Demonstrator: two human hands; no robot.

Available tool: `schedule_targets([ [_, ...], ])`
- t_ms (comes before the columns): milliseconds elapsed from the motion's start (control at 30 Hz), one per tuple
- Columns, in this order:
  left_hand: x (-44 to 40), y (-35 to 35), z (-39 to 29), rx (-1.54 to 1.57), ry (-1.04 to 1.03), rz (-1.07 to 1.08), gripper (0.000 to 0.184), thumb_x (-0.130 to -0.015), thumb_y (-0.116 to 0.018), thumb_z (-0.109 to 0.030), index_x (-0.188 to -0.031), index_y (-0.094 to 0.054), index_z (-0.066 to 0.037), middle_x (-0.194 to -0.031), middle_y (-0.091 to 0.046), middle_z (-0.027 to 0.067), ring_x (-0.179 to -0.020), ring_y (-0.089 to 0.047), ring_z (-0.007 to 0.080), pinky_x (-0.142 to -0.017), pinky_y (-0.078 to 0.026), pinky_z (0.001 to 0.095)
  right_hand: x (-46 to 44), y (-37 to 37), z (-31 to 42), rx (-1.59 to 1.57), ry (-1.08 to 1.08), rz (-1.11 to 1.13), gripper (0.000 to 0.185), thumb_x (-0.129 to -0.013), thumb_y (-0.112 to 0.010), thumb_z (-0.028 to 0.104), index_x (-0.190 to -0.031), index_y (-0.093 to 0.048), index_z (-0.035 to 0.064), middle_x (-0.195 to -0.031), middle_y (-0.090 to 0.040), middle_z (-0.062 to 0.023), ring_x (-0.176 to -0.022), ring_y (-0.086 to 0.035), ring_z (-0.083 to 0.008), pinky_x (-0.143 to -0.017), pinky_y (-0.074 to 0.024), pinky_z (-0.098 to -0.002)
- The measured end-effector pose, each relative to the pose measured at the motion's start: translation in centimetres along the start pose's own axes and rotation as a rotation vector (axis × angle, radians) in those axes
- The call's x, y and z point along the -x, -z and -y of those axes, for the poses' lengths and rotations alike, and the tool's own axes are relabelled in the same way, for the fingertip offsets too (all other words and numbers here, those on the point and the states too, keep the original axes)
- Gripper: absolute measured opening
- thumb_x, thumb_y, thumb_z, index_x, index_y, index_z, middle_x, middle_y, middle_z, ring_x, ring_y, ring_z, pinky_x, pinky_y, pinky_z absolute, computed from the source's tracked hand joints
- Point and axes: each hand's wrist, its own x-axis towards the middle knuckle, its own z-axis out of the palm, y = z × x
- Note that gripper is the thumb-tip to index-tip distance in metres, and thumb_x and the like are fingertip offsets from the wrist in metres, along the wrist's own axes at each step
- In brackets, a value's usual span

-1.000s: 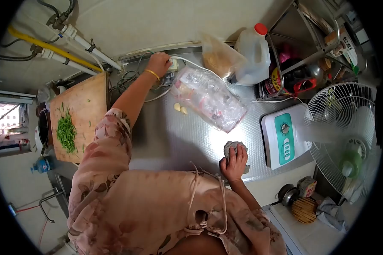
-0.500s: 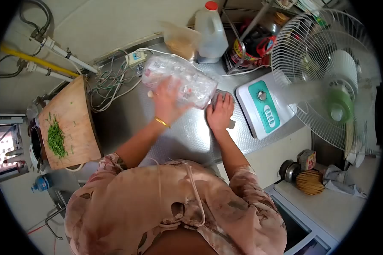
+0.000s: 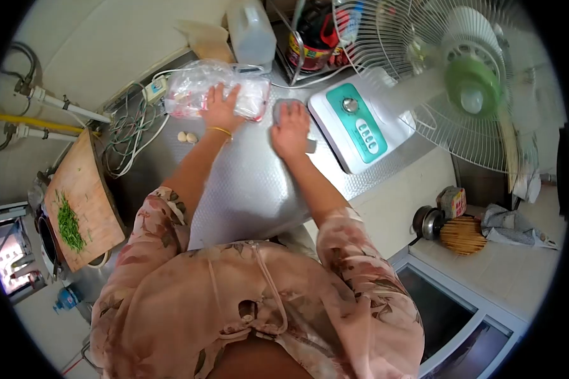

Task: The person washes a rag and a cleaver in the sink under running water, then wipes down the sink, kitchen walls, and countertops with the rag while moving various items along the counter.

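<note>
My left hand, with a yellow band at the wrist, lies with spread fingers against the near side of a clear plastic bag of packed items. Two small pale pieces sit on the metal counter left of that wrist. My right hand presses down on a grey cloth, its fingers together over it. The cloth shows at the fingertips and beside the palm, mostly covered by the hand.
A fan with a white and green base stands right of my right hand. Behind are a plastic jug and dark bottles. Tangled cords lie at left, near a cutting board holding chopped greens.
My left hand has moved from the cords and power strip to the plastic bag, which now lies farther back. My right hand with the cloth has shifted away from the counter's front edge. The view has swung right.
</note>
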Motion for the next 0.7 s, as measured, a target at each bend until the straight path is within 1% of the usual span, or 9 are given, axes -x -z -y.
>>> schedule_targets([
  [67,0.1,-0.8,0.8,0.038,-0.051,-0.042,0.086,-0.059,-0.078,-0.028,-0.134,-0.035,-0.034,-0.143,-0.024,0.0074,-0.134,-0.018,0.0318,-0.094,-0.029,0.0647,2.2,0.1,1.7,-0.110,0.100,0.018,0.050,-0.070,-0.057,0.016,-0.118,-0.049,0.0011,-0.129,-0.039,-0.0249,-0.121,-0.035,-0.0403,-0.104,-0.0235,-0.0505],
  [200,5.0,1.4,-0.4,0.033,-0.192,-0.187,0.081,-0.062,-0.076,-0.031,-0.133,-0.040,-0.016,-0.139,-0.028,0.0197,-0.128,-0.026,0.0387,-0.101,-0.028,0.0497,12.5,5.5,1.9,-0.272,0.440,0.350,0.047,-0.070,-0.058,0.014,-0.115,-0.051,0.0038,-0.130,-0.039,-0.0232,-0.122,-0.036,-0.0376,-0.103,-0.0265,-0.0498],
  [267,9.6,1.1,-0.3,0.008,-0.200,-0.180,0.084,-0.066,-0.073,-0.035,-0.137,-0.032,-0.019,-0.144,-0.021,0.0147,-0.133,-0.018,0.0370,-0.098,-0.020,0.0633,16.3,8.2,-1.4,-0.335,0.439,0.457,0.047,-0.067,-0.060,0.013,-0.113,-0.053,0.0053,-0.126,-0.043,-0.0212,-0.119,-0.039,-0.0367,-0.101,-0.0296,-0.0487],
  [333,14.9,1.4,-0.5,0.007,-0.148,-0.020,0.082,-0.070,-0.070,-0.037,-0.139,-0.029,-0.017,-0.146,-0.017,0.0148,-0.134,-0.014,0.0375,-0.099,-0.016,0.0648,17.3,9.9,-6.7,-0.380,0.308,0.346,0.048,-0.064,-0.062,0.011,-0.110,-0.054,0.0062,-0.120,-0.047,-0.0189,-0.114,-0.044,-0.0355,-0.097,-0.0332,-0.0470],
  [400,20.2,0.5,0.5,-0.020,-0.072,0.130,0.080,-0.073,-0.065,-0.043,-0.139,-0.028,-0.016,-0.147,-0.015,0.0145,-0.135,-0.011,0.0369,-0.100,-0.010,0.0655,16.0,13.7,-10.5,-0.141,-0.085,0.349,0.047,-0.062,-0.063,0.010,-0.108,-0.054,0.0055,-0.114,-0.051,-0.0180,-0.110,-0.046,-0.0360,-0.091,-0.0361,-0.0461],
  [467,24.6,0.4,1.0,-0.027,0.022,0.209,0.079,-0.074,-0.062,-0.046,-0.139,-0.028,-0.016,-0.147,-0.016,0.0144,-0.136,-0.011,0.0358,-0.100,-0.008,0.0653,16.4,14.3,-15.9,0.063,-0.003,0.004,0.044,-0.063,-0.062,0.008,-0.106,-0.054,0.0044,-0.111,-0.052,-0.0184,-0.107,-0.047,-0.0362,-0.087,-0.0375,-0.0458],
  [533,27.1,0.0,1.4,-0.040,0.110,0.241,0.079,-0.075,-0.061,-0.049,-0.139,-0.028,-0.015,-0.147,-0.017,0.0144,-0.136,-0.011,0.0348,-0.100,-0.007,0.0652,14.5,14.9,-20.2,0.192,-0.002,-0.119,0.039,-0.066,-0.061,0.009,-0.105,-0.054,0.0036,-0.109,-0.053,-0.0190,-0.104,-0.047,-0.0372,-0.086,-0.0379,-0.0462],
  [633,29.7,-0.6,2.3,-0.077,0.234,0.222,0.078,-0.077,-0.058,-0.049,-0.139,-0.027,-0.015,-0.147,-0.017,0.0121,-0.136,-0.012,0.0316,-0.101,-0.007,0.0649,11.2,14.6,-24.8,0.290,-0.289,-0.336,0.036,-0.070,-0.057,0.009,-0.106,-0.054,0.0018,-0.109,-0.053,-0.0198,-0.101,-0.047,-0.0380,-0.085,-0.0375,-0.0467],
  [700,30.5,-1.1,2.7,-0.103,0.277,0.224,0.076,-0.078,-0.057,-0.049,-0.140,-0.027,-0.015,-0.148,-0.016,0.0103,-0.137,-0.011,0.0304,-0.101,-0.007,0.0651,11.8,13.7,-24.0,0.253,-0.228,-0.220,0.036,-0.072,-0.055,0.009,-0.107,-0.053,0.0004,-0.109,-0.053,-0.0206,-0.098,-0.048,-0.0385,-0.084,-0.0374,-0.0471],
])
